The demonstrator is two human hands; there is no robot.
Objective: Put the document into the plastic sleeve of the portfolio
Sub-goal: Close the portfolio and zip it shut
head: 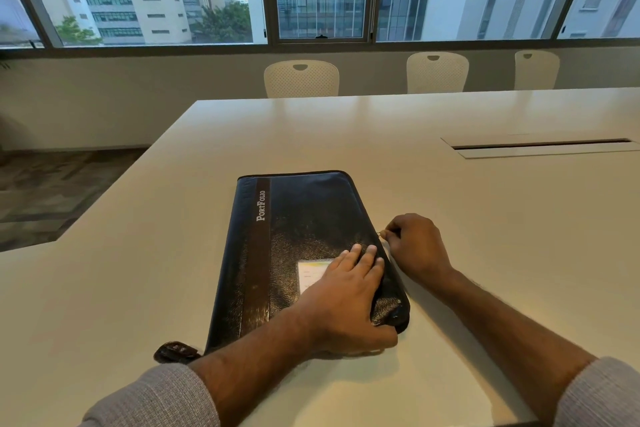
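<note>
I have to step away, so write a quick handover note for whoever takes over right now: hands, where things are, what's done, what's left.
Left hand: flat on the portfolio cover, pressing it down near its right edge.
Right hand: fingers pinching the zipper pull on the portfolio's right edge.
Portfolio lies closed on the white table; a small label shows on the cover.
Done: nothing visible yet.
Left: unzip, open it, find the document (not in view), slide it into the plastic sleeve.

One portfolio [304,253] lay on one table [450,218] — two hands, left [346,302] and right [415,246] — three white chairs [301,79].
</note>
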